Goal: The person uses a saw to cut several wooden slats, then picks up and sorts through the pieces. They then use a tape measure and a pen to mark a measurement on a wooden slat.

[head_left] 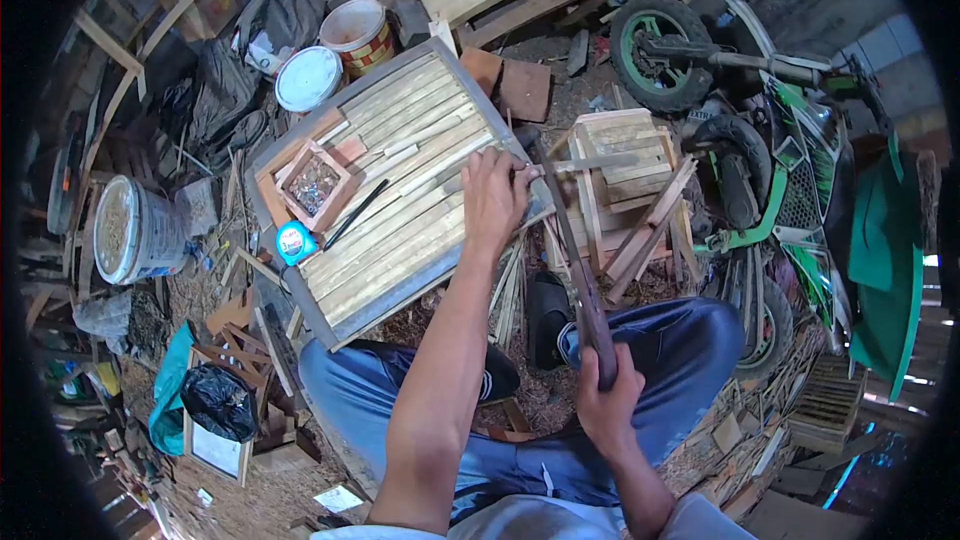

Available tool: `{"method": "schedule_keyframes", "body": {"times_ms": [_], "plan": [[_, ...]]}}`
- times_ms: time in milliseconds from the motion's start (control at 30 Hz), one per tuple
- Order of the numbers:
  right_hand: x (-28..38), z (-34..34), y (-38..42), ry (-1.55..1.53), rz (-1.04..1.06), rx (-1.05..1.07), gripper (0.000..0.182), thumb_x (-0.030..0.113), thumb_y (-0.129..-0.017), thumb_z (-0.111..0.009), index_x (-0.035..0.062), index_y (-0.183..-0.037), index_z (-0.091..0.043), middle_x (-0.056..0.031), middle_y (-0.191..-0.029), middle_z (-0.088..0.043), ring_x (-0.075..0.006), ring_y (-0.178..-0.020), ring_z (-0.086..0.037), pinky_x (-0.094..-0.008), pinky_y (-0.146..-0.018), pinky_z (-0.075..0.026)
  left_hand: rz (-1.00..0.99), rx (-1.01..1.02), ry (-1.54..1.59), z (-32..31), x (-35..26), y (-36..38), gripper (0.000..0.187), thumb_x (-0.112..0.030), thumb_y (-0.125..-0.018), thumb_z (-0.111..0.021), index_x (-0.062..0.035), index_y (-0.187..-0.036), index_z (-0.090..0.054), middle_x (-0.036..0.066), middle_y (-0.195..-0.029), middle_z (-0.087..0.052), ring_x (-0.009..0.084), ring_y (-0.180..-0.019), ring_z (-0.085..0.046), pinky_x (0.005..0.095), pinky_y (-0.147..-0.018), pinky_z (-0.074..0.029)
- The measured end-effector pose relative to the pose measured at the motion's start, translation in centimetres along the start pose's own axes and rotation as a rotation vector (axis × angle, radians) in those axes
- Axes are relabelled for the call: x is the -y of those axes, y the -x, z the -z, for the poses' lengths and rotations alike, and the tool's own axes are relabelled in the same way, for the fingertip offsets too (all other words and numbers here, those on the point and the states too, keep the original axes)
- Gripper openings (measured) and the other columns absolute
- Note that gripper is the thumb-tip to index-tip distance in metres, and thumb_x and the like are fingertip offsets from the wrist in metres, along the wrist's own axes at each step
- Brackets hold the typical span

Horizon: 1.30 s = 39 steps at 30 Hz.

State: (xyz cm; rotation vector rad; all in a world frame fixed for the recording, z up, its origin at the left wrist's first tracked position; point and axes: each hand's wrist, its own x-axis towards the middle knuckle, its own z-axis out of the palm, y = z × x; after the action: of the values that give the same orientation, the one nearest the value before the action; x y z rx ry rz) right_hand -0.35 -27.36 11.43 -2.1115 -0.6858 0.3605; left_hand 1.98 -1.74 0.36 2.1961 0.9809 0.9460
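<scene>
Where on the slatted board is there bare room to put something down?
Two patches of the slatted board look bare: between the black pen and the near frame edge, and between the loose strips and the far edge. It's crowded left, around the box and tape measure, and right, at the left hand.

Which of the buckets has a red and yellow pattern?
The bucket just right of the one with a round pale lid; no other bucket here shows red and yellow blocks on its wall.
</scene>
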Motion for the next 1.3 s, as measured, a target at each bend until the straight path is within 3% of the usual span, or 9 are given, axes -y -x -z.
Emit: {"method": "schedule_keyframes", "body": {"times_ms": [67, 133, 200, 267, 633, 933, 1133, 1200, 1300], "plan": [[-0.1, -0.4, -0.2, 0.181, -0.008, -0.004, 0.019, 0.019, -0.087, -0.072, 0.0043, -0.092, -0.062, -0.0126, -0.063, -0.061, -0.0196, -0.054, -0.065, -0.0318, -0.053, -0.049, -0.006, 0.008, 0.019, -0.1, 0.0, 0.1, 0.019, -0.022, -0.083, -0.07, -0.0039, -0.086, -0.064, 0.012, -0.089, -0.057, 0.0322, -0.089, -0.05, 0.0424, -0.081, -0.037], [0.0, -2.7, -1.2, -0.04, 0.1, -0.054, 0.021, 0.022, -0.09, -0.069, 0.0025, -0.091, -0.061, -0.0147, -0.062, -0.06, -0.0252, -0.051, -0.062, -0.0363, -0.051, -0.046, -0.027, -0.004, 0.004, -0.5, -0.3, -0.3, 0.018, -0.021, -0.083, -0.069, -0.0043, -0.087, -0.064, 0.012, -0.09, -0.057, 0.0323, -0.089, -0.05, 0.0432, -0.081, -0.037], [1.3, -5.6, -5.7, 0.166, 0.21, -0.068, 0.026, 0.027, -0.092, -0.065, 0.0017, -0.089, -0.06, -0.0165, -0.062, -0.059, -0.0326, -0.053, -0.06, -0.0407, -0.053, -0.045, -0.044, 0.036, -0.003, 0.1, 0.3, 0.4, 0.017, -0.02, -0.084, -0.069, -0.0046, -0.088, -0.064, 0.012, -0.091, -0.057, 0.0324, -0.09, -0.05, 0.0436, -0.08, -0.036], [1.7, -5.6, -8.8, 0.023, -0.015, 0.005, 0.03, 0.032, -0.093, -0.063, 0.0016, -0.09, -0.059, -0.0173, -0.063, -0.059, -0.0376, -0.058, -0.06, -0.0428, -0.056, -0.045, -0.028, 0.056, 0.002, -0.1, -0.1, 0.4, 0.016, -0.02, -0.084, -0.069, -0.0051, -0.088, -0.064, 0.012, -0.09, -0.057, 0.0322, -0.09, -0.049, 0.0435, -0.08, -0.036], [0.5, -3.4, -6.2, -0.103, -0.009, -0.113, 0.027, 0.022, -0.092, -0.067, -0.0009, -0.08, -0.059, -0.0063, -0.054, -0.047, -0.0115, -0.049, -0.042, -0.031, -0.049, -0.039, -0.044, 0.048, 0.01, 0.0, -0.1, 0.1, 0.018, -0.02, -0.084, -0.07, -0.0031, -0.087, -0.064, 0.011, -0.086, -0.055, 0.0308, -0.088, -0.048, 0.0415, -0.081, -0.036], [-3.7, -4.4, -5.2, -0.114, 0.073, -0.139, 0.023, 0.02, -0.095, -0.063, -0.0007, -0.085, -0.062, 0.0021, -0.061, -0.05, -0.0046, -0.055, -0.04, -0.0252, -0.049, -0.033, -0.044, 0.046, 0.0, 0.0, -0.1, 0.1, 0.021, -0.022, -0.083, -0.071, -0.0029, -0.088, -0.063, 0.012, -0.088, -0.057, 0.0319, -0.091, -0.05, 0.0432, -0.083, -0.037], [-1.6, -3.3, -6.2, -0.095, 0.034, -0.106, 0.025, 0.022, -0.091, -0.068, 0.0008, -0.079, -0.059, -0.0076, -0.053, -0.048, -0.0136, -0.047, -0.043, -0.0322, -0.047, -0.038, -0.042, 0.037, 0.001, 0.1, -0.4, 0.3, 0.02, -0.021, -0.083, -0.07, -0.0034, -0.088, -0.062, 0.013, -0.088, -0.057, 0.0328, -0.09, -0.05, 0.0429, -0.082, -0.037], [-1.3, -3.3, -5.9, 0.006, 0.081, -0.039, 0.027, 0.024, -0.09, -0.067, -0.0004, -0.083, -0.06, -0.0165, -0.056, -0.055, -0.0306, -0.048, -0.057, -0.0383, -0.05, -0.043, -0.055, 0.045, -0.019, 0.1, -0.3, 0.5, 0.019, -0.021, -0.085, -0.068, -0.0034, -0.089, -0.062, 0.013, -0.091, -0.057, 0.0324, -0.093, -0.05, 0.0432, -0.081, -0.037], [-2.8, -4.7, -4.8, 0.021, 0.119, -0.042, 0.029, 0.028, -0.089, -0.068, 0.0008, -0.084, -0.059, -0.0215, -0.06, -0.057, -0.0418, -0.057, -0.059, -0.0444, -0.053, -0.044, -0.065, 0.036, -0.046, 0.2, -0.4, 0.6, 0.019, -0.021, -0.085, -0.067, -0.0032, -0.089, -0.063, 0.013, -0.093, -0.057, 0.0323, -0.094, -0.05, 0.0435, -0.081, -0.037]]}}
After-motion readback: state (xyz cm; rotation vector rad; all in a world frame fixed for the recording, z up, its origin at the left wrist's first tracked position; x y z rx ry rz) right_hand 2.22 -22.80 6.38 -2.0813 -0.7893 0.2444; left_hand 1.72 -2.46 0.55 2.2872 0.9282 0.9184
